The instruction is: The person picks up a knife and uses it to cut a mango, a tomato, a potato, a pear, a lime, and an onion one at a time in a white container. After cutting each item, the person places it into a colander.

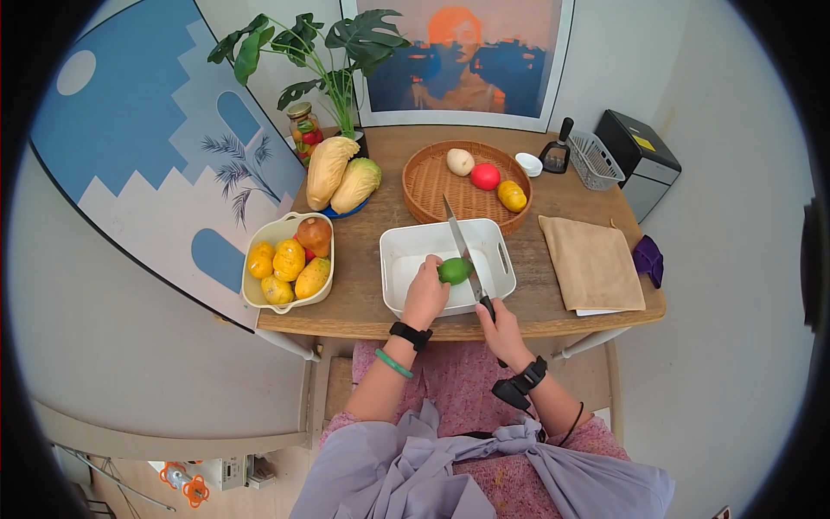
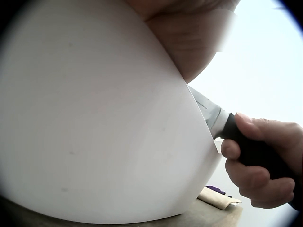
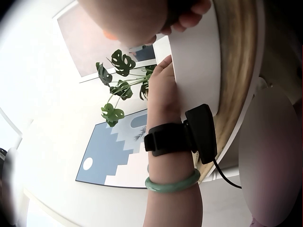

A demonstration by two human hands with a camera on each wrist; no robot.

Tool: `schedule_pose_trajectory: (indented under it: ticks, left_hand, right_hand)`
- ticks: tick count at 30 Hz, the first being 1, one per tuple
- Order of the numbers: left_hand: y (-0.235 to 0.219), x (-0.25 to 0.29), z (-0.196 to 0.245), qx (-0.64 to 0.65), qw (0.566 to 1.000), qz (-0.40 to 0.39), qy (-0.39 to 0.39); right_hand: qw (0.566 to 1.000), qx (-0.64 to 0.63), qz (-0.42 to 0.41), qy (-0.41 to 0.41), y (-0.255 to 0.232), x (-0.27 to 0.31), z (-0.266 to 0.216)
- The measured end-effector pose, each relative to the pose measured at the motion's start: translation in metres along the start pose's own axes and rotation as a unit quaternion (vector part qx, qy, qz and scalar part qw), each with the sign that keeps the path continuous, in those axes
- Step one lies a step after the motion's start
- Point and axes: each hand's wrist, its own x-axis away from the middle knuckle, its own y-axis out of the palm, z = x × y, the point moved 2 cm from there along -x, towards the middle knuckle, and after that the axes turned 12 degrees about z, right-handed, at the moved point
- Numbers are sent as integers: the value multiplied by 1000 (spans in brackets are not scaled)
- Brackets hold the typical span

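Over a white plastic tub [image 1: 406,298], my left hand [image 1: 425,292] holds a smooth, oval green fruit that looks like a lime [image 1: 453,271]. My right hand [image 1: 501,333] grips the black handle of a kitchen knife [image 1: 458,230]. Its long blade points away from me and lies against the fruit's right side in the head view. From the left wrist, the right hand's fingers [image 2: 258,177] show curled round the handle, while the tub wall [image 2: 104,123] hides the fruit. The left hand [image 3: 163,92] reaches over the tub's rim in the right wrist view.
A cream basket [image 1: 285,305] of yellow and brown produce stands left. Behind it lie two cabbages [image 1: 341,177]. A wicker tray [image 1: 424,177] with a few vegetables sits behind the tub. To the right are a folded tan cloth [image 1: 592,264], a grey basket [image 1: 596,164] and a grater [image 1: 557,156].
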Motion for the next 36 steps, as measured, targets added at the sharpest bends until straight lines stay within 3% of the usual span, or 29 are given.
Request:
schedule_pose_trajectory:
  ticks: [3,11,14,16,36]
  left_hand:
    - [1,0,-2,-14,1000,-1,0]
    - [-6,3,11,-39,999,-1,-4]
    - [-11,3,16,-61,997,21,44]
    - [-12,4,21,-46,989,60,129]
    - [-3,2,9,-71,995,25,68]
  right_hand:
    - [999,25,-35,-4,1,-1,3]
    - [1000,9,-12,1,0,0,2]
    - [1000,11,0,1,-2,-1,1]
    - [1000,5,18,0,-2,0,3]
    - [999,20,18,18,-4,-2,8]
